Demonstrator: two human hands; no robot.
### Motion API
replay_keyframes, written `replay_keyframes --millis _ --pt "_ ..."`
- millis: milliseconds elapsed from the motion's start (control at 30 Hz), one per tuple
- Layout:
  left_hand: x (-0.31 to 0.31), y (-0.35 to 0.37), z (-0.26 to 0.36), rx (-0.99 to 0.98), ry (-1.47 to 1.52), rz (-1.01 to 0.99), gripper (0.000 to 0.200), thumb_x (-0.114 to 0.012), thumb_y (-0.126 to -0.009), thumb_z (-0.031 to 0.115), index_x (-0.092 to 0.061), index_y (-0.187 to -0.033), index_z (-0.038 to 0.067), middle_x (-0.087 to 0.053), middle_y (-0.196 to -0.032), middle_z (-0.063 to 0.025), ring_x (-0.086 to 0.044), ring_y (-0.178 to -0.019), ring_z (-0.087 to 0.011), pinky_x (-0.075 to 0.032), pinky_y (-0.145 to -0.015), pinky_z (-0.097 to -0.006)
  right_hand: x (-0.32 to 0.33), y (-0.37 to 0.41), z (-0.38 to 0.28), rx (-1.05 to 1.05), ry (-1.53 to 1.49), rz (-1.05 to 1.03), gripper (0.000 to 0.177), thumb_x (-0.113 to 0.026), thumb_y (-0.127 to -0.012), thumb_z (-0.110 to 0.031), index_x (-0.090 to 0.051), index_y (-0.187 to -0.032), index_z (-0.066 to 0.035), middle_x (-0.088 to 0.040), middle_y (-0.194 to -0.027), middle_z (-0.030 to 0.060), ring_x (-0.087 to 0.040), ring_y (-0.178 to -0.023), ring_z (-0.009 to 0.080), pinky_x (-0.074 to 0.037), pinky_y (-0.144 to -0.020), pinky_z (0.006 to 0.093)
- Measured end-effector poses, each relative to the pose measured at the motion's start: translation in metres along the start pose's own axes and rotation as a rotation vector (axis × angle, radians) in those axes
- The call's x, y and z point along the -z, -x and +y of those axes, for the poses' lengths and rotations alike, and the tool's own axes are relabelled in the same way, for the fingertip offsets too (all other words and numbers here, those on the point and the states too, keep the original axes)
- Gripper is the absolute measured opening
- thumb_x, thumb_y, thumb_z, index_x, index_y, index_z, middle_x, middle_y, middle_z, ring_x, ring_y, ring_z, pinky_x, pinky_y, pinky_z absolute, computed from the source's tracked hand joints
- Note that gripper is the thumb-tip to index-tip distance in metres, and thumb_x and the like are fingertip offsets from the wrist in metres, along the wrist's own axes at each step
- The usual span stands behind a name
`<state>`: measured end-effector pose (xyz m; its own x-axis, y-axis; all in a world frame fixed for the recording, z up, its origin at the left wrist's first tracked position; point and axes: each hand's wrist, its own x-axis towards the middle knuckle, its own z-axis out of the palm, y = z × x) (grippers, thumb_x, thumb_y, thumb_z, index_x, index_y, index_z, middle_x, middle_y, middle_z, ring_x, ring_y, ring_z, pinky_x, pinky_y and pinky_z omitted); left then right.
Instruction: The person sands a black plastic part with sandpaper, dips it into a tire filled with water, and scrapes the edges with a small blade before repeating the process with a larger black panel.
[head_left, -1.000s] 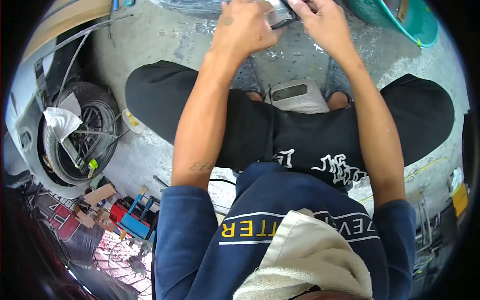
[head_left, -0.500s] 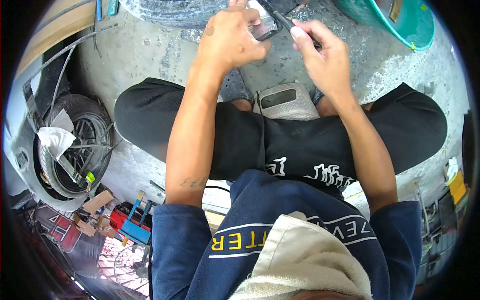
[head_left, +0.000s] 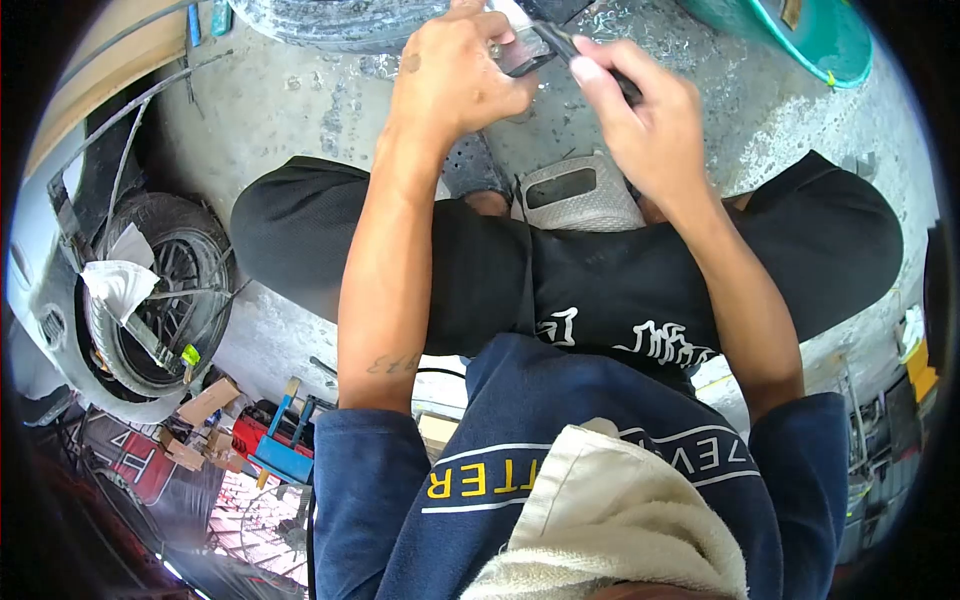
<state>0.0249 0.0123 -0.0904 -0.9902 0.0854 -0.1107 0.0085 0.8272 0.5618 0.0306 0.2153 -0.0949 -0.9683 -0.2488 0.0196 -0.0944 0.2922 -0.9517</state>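
Note:
At the top of the head view my left hand (head_left: 450, 85) is closed around a clear-and-black plastic piece (head_left: 530, 66), partly hidden by the fingers and the frame edge. My right hand (head_left: 645, 110), thumb and fingers closed, grips a slim black-handled tool (head_left: 556, 40). The tool's far end overlaps the plastic piece; I cannot tell what kind of tip it has. Both forearms reach forward over my black-clothed legs (head_left: 620, 275). Just left of the plastic piece lies the rim of a grey, dusty tire (head_left: 330, 22).
A green tub (head_left: 835, 60) stands at the upper right. Between my feet is a low plastic stool (head_left: 580, 205). On the left, a wheel (head_left: 175, 280) lies beside a car body panel (head_left: 45, 300). Cardboard pieces (head_left: 205, 400) and a blue-and-red tool (head_left: 283, 455) are at lower left.
My right hand and the black-handled tool have shifted slightly left and toward the plastic piece. My left hand keeps its hold. The whole view has tilted a little.

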Motion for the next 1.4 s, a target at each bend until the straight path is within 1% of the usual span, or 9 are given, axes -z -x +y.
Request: replay_keyframes --millis 200,267,400,433,533,567,1267,1300,1400 --pt "-0.002 -0.001 0.0 -0.011 -0.077 -0.034 0.042 -0.081 -0.058 0.021 -0.07 -0.093 -0.001 -0.048 -0.141 -0.0419 -0.056 -0.128 -0.0513 -0.05 -0.106 -0.0458 -0.011 -0.017 0.014 -0.026 0.015 0.022 0.022 -0.07 -0.099 -0.018 -0.074 -0.111 -0.001 -0.065 -0.077 0.0004 -0.049 -0.064 0.0036 -0.041 -0.056 0.0238" --pt "0.001 -0.003 -0.004 -0.009 -0.078 -0.061 0.044 -0.082 -0.058 0.022 -0.07 -0.094 -0.001 -0.048 -0.142 -0.0418 -0.056 -0.128 -0.0509 -0.05 -0.106 -0.0459 -0.002 -0.006 -0.005 -0.063 0.038 -0.038 0.021 -0.069 -0.097 -0.021 -0.072 -0.107 -0.003 -0.069 -0.077 0.0156 -0.067 -0.065 0.0247 -0.051 -0.062 0.0354" --pt "-0.004 0.0 -0.002 -0.006 -0.078 -0.028 0.045 -0.082 -0.058 0.023 -0.071 -0.094 -0.001 -0.046 -0.143 -0.0414 -0.055 -0.129 -0.0503 -0.05 -0.106 -0.0461 0.001 -0.002 -0.001 -0.118 0.008 -0.058 0.02 -0.068 -0.097 -0.02 -0.072 -0.106 -0.003 -0.067 -0.076 0.0184 -0.066 -0.064 0.0296 -0.051 -0.061 0.0375" --pt "-0.003 -0.001 0.001 0.059 -0.021 -0.069 0.044 -0.083 -0.058 0.023 -0.071 -0.093 -0.001 -0.046 -0.144 -0.0415 -0.054 -0.13 -0.0503 -0.05 -0.106 -0.0459 -0.004 -0.01 0.005 -0.105 0.043 -0.054 0.02 -0.069 -0.099 -0.016 -0.074 -0.112 -0.002 -0.06 -0.072 -0.0014 -0.048 -0.064 0.0027 -0.039 -0.055 0.0233" --pt "-0.001 0.0 0.001 0.012 -0.064 -0.024 0.044 -0.082 -0.058 0.022 -0.071 -0.094 0.0 -0.046 -0.144 -0.0417 -0.054 -0.13 -0.0503 -0.05 -0.106 -0.0455 -0.003 -0.007 -0.005 -0.026 0.083 -0.04 0.021 -0.068 -0.1 -0.017 -0.073 -0.112 -0.001 -0.06 -0.072 -0.0001 -0.05 -0.065 0.0035 -0.04 -0.055 0.0235" --pt "0.001 -0.001 -0.001 0.011 -0.07 -0.018 0.044 -0.082 -0.058 0.022 -0.071 -0.094 0.0 -0.046 -0.144 -0.0417 -0.054 -0.13 -0.0503 -0.05 -0.106 -0.0455 -0.002 -0.001 -0.006 0.072 0.026 0.006 0.019 -0.068 -0.096 -0.02 -0.071 -0.103 -0.003 -0.068 -0.078 0.0193 -0.066 -0.061 0.0336 -0.05 -0.057 0.039" --pt "-0.009 0.002 0.001 -0.037 -0.152 0.013 0.038 -0.076 -0.064 0.021 -0.07 -0.095 0.0 -0.046 -0.142 -0.0425 -0.055 -0.127 -0.0515 -0.05 -0.105 -0.0476 -0.006 0.0 -0.005 0.072 0.068 -0.031 0.016 -0.067 -0.095 -0.018 -0.069 -0.101 -0.002 -0.069 -0.084 0.0207 -0.069 -0.078 0.0396 -0.054 -0.067 0.0441" --pt "-0.008 0.001 0.002 0.046 -0.113 -0.039 0.04 -0.077 -0.064 0.022 -0.072 -0.099 0.002 -0.044 -0.145 -0.0416 -0.055 -0.128 -0.0505 -0.049 -0.107 -0.0474 -0.009 -0.01 -0.001 0.057 0.128 -0.009 0.022 -0.069 -0.098 -0.017 -0.072 -0.11 0.002 -0.067 -0.076 0.0102 -0.058 -0.062 0.0123 -0.047 -0.058 0.0289" --pt "-0.005 0.0 0.001 -0.055 -0.095 0.007 0.042 -0.077 -0.065 0.023 -0.073 -0.102 0.004 -0.046 -0.144 -0.0414 -0.056 -0.126 -0.0513 -0.051 -0.104 -0.0479 -0.006 -0.001 -0.018 0.091 0.136 -0.028 0.021 -0.07 -0.097 -0.014 -0.072 -0.111 0.001 -0.066 -0.074 0.0093 -0.057 -0.062 0.0104 -0.046 -0.057 0.0283"
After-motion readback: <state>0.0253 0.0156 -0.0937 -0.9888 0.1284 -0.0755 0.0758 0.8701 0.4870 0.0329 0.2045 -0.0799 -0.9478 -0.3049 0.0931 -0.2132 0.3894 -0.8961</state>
